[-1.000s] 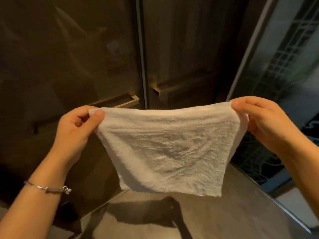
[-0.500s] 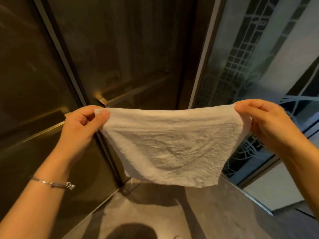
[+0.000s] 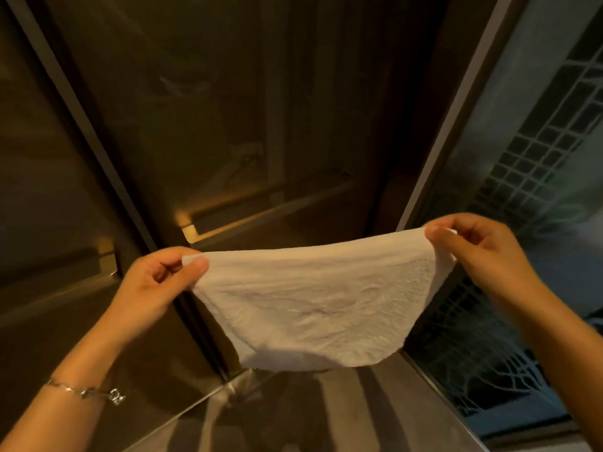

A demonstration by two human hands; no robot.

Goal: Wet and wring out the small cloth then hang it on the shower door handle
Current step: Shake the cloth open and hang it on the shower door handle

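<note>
A small white cloth [image 3: 313, 305] hangs spread out flat between my two hands, crumpled and damp-looking. My left hand [image 3: 156, 282] pinches its upper left corner and my right hand [image 3: 479, 252] pinches its upper right corner. Just behind the cloth's top edge runs the brass shower door handle [image 3: 261, 213], a horizontal bar on the dark glass door [image 3: 212, 109]. The cloth is in front of and slightly below the bar, not touching it.
A second brass handle [image 3: 104, 259] sits on the left glass panel, split from the door by a metal frame [image 3: 107, 164]. A frosted patterned glass panel [image 3: 528, 177] stands at the right. Grey tiled floor [image 3: 326, 415] lies below.
The view has swung so the door handle now sits higher and nearer the centre. Both hands kept their grip on the spread cloth, which sits lower and closer to the handle.
</note>
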